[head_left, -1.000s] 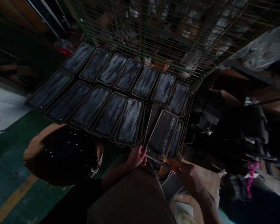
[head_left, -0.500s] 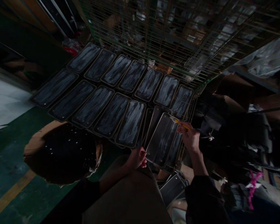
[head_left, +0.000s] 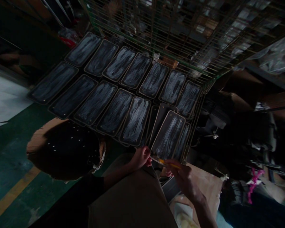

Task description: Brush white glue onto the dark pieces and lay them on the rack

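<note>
Two rows of dark oblong panels [head_left: 116,110] streaked with white paste lie side by side on a wire rack [head_left: 192,126]. My left hand [head_left: 140,157] pinches the near edge of one more panel [head_left: 168,136], which rests tilted over the rack's right end. My right hand [head_left: 180,172] is closed on a small brush with a yellow handle [head_left: 167,163], its tip at that panel's near edge. White strokes cover most of this panel.
Wire mesh shelving [head_left: 175,34] rises behind the rack. A round dark container [head_left: 66,152] stands at lower left on the green floor. A white dish of paste [head_left: 184,217] sits at the bottom. Dark clutter and a pink ribbon [head_left: 253,185] fill the right.
My right hand has drawn the brush from the panel's far end back to its near edge, leaving more white streaks. The left hand kept its hold.
</note>
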### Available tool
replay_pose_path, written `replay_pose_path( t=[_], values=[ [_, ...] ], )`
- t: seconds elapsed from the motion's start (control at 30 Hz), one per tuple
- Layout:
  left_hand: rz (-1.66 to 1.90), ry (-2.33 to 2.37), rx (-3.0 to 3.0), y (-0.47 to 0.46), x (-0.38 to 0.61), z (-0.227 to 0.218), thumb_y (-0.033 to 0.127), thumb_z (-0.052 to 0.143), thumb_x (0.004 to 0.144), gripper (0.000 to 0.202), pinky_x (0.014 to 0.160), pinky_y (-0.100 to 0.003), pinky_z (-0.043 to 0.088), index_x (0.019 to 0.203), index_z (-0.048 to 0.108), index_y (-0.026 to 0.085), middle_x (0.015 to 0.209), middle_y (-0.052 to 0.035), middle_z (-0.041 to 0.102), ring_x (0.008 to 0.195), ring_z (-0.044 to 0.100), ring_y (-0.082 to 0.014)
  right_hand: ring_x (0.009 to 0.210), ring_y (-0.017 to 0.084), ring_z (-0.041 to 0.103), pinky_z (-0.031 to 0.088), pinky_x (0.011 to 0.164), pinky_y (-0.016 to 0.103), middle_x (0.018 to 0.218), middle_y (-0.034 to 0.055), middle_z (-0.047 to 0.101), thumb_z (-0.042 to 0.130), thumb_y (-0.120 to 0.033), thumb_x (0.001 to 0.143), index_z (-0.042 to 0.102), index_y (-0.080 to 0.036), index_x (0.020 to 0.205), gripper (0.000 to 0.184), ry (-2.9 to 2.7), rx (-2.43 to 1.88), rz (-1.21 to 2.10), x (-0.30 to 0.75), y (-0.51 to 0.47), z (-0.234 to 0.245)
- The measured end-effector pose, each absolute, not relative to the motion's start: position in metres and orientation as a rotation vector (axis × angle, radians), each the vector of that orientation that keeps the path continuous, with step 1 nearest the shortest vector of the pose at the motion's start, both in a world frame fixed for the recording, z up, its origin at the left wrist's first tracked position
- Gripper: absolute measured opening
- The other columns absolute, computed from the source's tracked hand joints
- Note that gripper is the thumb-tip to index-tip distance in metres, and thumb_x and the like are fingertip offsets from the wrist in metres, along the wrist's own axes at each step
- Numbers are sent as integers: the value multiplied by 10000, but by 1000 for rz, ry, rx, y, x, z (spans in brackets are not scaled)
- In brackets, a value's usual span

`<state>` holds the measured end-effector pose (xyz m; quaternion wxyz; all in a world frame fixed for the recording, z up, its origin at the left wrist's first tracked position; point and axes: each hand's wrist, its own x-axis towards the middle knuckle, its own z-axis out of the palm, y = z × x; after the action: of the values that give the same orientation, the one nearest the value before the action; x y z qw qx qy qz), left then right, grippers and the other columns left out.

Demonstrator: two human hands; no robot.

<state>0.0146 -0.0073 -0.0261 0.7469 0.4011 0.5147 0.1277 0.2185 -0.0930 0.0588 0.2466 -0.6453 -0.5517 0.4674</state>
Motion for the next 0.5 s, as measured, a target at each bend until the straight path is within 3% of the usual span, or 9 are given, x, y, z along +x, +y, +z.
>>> replay_pose_path(
  t=[0.2, 0.43, 0.5],
  values=[
    [262, 1136, 860, -5, 15, -28, 282, 555, 829, 129, 404, -213, 495, 831, 466, 190, 563, 25, 605, 437, 637, -150, 537, 176, 673, 551, 481, 259, 641, 1, 672, 527, -526, 924, 651, -212, 988, 343, -1111, -1681, 1494, 235, -44, 46],
    [243, 1162, 869, -3, 16, -27, 232, 522, 822, 65, 394, -254, 498, 817, 467, 198, 539, 30, 592, 423, 631, -172, 543, 184, 669, 540, 511, 276, 649, 6, 681, 585, -563, 883, 616, -184, 994, 396, -944, -1747, 976, 263, 3, 27],
    [255, 1163, 860, -4, 14, -28, 247, 532, 819, 81, 393, -260, 497, 818, 467, 198, 539, 28, 592, 424, 632, -179, 521, 181, 654, 533, 497, 277, 632, 1, 675, 592, -546, 887, 619, -189, 999, 375, -941, -1763, 985, 261, -7, 34]
  ],
)
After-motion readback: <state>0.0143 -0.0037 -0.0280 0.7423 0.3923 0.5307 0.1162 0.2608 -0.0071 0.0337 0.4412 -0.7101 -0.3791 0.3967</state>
